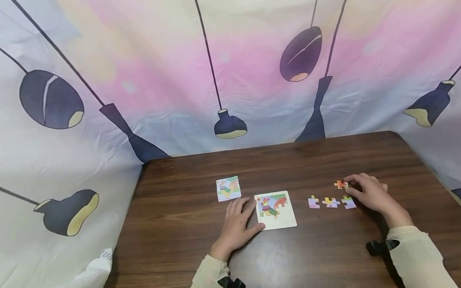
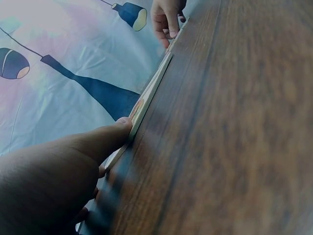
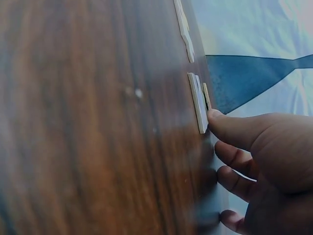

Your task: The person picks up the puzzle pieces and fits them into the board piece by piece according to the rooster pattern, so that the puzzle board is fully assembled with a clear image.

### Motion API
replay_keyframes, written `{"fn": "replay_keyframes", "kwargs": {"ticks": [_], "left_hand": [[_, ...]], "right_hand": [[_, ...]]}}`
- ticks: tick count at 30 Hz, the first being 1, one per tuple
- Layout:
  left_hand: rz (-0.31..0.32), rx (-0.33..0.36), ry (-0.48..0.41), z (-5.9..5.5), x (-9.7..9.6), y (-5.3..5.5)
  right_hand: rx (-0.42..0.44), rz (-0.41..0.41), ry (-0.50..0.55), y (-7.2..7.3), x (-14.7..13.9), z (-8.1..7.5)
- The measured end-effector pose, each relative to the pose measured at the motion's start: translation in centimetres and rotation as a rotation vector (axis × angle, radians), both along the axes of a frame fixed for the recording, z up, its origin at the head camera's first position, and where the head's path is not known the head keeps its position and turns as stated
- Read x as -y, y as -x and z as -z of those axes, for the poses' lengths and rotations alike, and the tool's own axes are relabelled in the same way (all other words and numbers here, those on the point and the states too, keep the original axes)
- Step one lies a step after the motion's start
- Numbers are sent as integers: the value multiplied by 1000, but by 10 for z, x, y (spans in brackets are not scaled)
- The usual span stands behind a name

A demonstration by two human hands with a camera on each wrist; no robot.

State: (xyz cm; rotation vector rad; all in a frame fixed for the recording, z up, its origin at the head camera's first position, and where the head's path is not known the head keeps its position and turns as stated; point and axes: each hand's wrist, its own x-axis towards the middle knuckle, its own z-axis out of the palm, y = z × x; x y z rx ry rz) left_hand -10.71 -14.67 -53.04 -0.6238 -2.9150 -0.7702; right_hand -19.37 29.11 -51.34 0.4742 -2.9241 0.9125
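Note:
My left hand (image 1: pixel 236 226) lies on the table at the left edge of a white puzzle tray (image 1: pixel 283 221), its fingers extended. In the left wrist view its thumb (image 2: pixel 115 132) rests on the tray's edge. Part of a rooster picture (image 1: pixel 270 206) is pieced together inside the tray. Over to the right, my right hand (image 1: pixel 369 193) pinches an orange-red jigsaw piece (image 1: pixel 340 184) at its right side between thumb and index finger. Just below it lie three loose jigsaw pieces in a row: a left one (image 1: pixel 314 202), a middle one (image 1: pixel 331 203) and a right one (image 1: pixel 349 202).
A square card (image 1: pixel 228 189) with a rooster picture lies behind my left hand, left of the tray. The brown wooden table (image 1: pixel 182 193) meets a hanging cloth (image 1: pixel 159 93) printed with lamps along its back and left sides. Each wrist wears a black strap device.

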Motion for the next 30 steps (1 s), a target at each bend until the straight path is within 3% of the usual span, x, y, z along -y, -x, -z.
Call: {"fn": "replay_keyframes", "kwargs": {"ticks": [8, 18, 24, 30], "left_hand": [[-5, 9, -8, 0, 0, -2], [9, -28, -20, 0, 1, 1], [11, -13, -25, -3, 2, 2], [7, 5, -38, -3, 2, 0]], "right_hand": [[-32, -19, 63, -10, 29, -4], [-78, -156, 128, -29, 99, -4], [-47, -259, 115, -37, 131, -3], [-8, -296, 103, -40, 145, -4]]}}
